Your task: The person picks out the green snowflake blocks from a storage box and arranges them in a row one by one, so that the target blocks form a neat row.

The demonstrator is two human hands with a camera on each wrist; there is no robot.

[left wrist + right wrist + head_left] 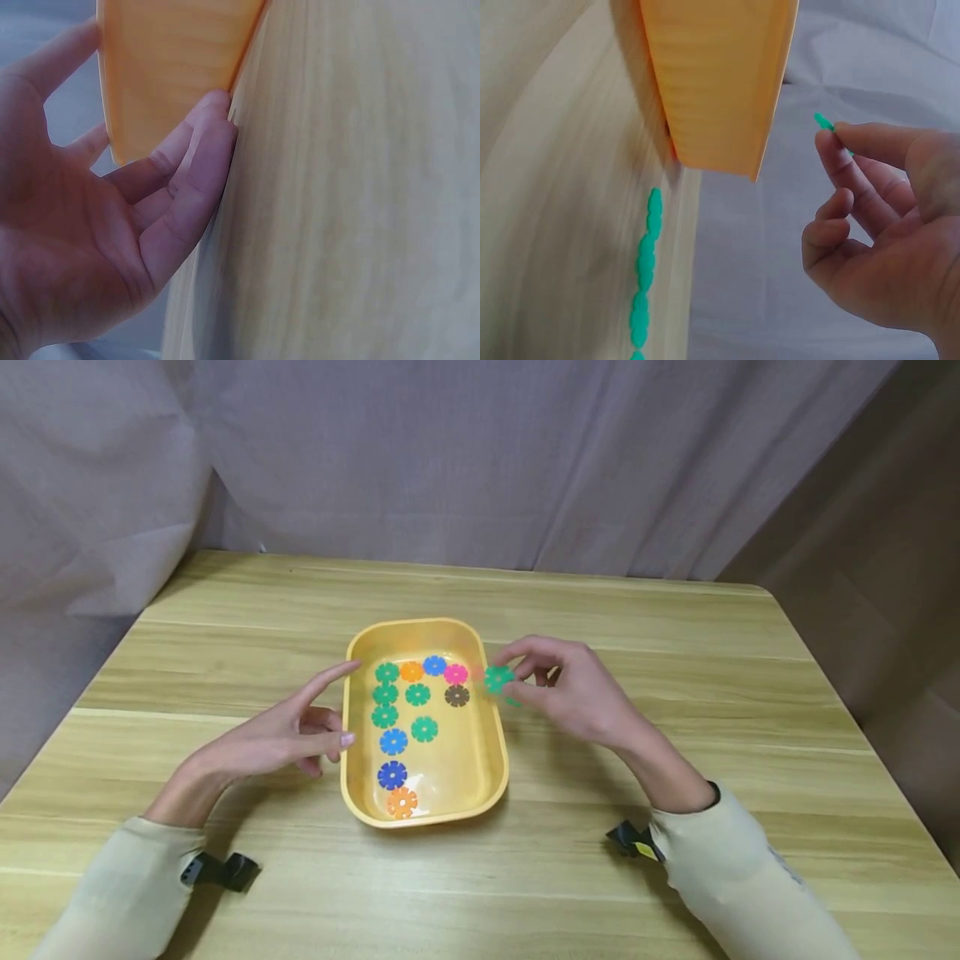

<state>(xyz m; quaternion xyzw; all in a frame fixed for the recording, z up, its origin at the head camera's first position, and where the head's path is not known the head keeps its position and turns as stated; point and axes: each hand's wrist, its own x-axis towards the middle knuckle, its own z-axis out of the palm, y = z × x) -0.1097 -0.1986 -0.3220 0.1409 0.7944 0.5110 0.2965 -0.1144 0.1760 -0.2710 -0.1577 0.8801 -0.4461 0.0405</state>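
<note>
Right hand: pinching a green disc (498, 679) between thumb and fingers (573, 693).
Green disc: raised, just beyond the tray's right rim, apart from the tray.
Left hand: thumb and index finger spread, at the tray's left side; the other fingers bend loosely (281, 735).
Tray: yellow, on the wooden table (750, 693), between both hands (504, 772).
Left column: three green discs, two blue discs, one orange disc (392, 742).
Top row: orange, blue and pink discs, beside the topmost green (434, 665).
Others inside: a brown disc (457, 696) below the pink; two greens mid-tray (423, 729).
Green row: on the table near the tray (645, 262).
Backdrop: grey curtain (487, 460).
</note>
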